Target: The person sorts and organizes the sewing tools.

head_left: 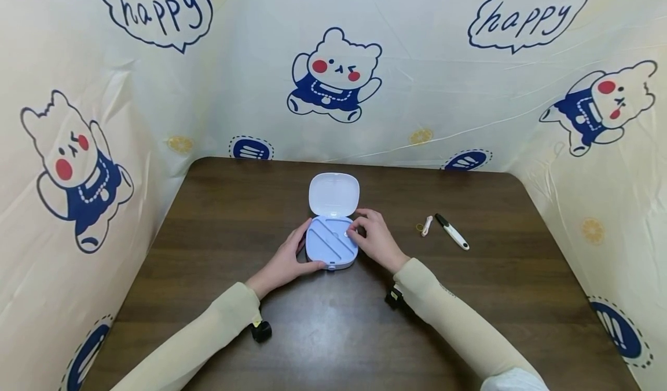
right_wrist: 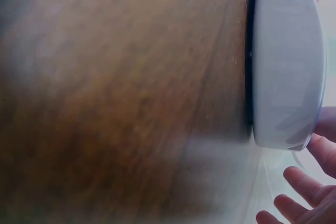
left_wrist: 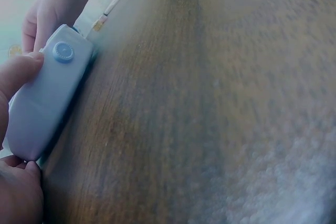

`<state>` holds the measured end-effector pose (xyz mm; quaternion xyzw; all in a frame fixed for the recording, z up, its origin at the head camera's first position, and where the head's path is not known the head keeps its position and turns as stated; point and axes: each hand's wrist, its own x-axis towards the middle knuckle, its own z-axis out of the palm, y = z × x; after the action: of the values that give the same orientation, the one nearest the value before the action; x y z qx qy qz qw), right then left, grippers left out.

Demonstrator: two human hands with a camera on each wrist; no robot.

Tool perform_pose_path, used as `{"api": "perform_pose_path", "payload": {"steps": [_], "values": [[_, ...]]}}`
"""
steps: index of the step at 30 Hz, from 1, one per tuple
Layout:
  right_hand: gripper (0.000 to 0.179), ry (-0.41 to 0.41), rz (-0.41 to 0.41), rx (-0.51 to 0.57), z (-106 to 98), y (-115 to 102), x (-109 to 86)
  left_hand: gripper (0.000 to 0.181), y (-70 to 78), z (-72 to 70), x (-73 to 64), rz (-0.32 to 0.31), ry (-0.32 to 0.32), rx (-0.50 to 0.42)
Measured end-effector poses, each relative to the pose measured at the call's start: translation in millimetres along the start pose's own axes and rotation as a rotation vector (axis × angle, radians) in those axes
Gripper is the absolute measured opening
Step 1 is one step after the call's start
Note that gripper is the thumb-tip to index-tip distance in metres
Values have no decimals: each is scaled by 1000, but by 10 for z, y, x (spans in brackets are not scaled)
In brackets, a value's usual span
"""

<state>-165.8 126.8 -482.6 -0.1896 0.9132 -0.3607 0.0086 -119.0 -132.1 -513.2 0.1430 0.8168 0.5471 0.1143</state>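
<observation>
We see a small pale blue case (head_left: 332, 246) lying near the middle of a dark wooden bench (head_left: 219, 223), its white lid (head_left: 334, 194) swung open and standing up behind it on the far side. The tray of the case is split by thin ridges into compartments.

The left hand (head_left: 285, 260) holds the case from its left side: the thumb lies along the near left corner and the fingers curl round the left edge, so the hand is clamped on the case. The left wrist view shows the thumb and fingertips pressed against the case wall (left_wrist: 42, 98), close to the round button (left_wrist: 63, 51) on its front.

The right hand (head_left: 372, 237) rests at the right edge of the case, its fingers bent and drawn together over the right compartment, tips touching the tray. We cannot tell whether they pinch anything small there. In the right wrist view the fingers (right_wrist: 294, 182) appear loosely spread just beside the case corner.

To the right, well apart from the case, lie a white pen-like tool with a black tip (head_left: 451, 231), a small white piece (head_left: 427, 225) and a tiny yellow ring (head_left: 419, 227) just beside it. A cream curtain with cartoon bears (head_left: 333, 78) surrounds the bench.
</observation>
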Motion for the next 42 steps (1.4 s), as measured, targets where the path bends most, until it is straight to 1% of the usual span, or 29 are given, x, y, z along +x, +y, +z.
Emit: {"api": "perform_pose_path", "payload": {"steps": [6, 10, 12, 19, 25, 30, 35, 38, 42], "values": [[6, -6, 20, 1, 8, -6, -4, 112, -22, -7, 4, -6, -3, 6], [6, -4, 19, -6, 9, -4, -11, 113, -36, -10, 12, -9, -7, 14], [6, 3, 6, -16, 8, 2, -13, 113, -37, -13, 14, -9, -7, 17], [4, 55, -93, -21, -30, 49, -48, 113, -16, -5, 4, -1, -5, 12], [4, 111, -123, -14, -133, 112, -101, 113, 2, -11, -2, 1, -7, 15], [4, 142, -102, -40, -241, 218, -181, 113, 26, -28, 4, -11, -20, 21], [10, 154, -70, -73, -357, 355, -294, 114, 32, -35, 9, -19, -30, 33], [17, 185, -61, -117, -428, 443, -359, 113, 27, -35, 11, -19, -29, 33], [24, 247, -56, -190, -529, 548, -441, 113, 20, -33, 16, -17, -27, 34]]}}
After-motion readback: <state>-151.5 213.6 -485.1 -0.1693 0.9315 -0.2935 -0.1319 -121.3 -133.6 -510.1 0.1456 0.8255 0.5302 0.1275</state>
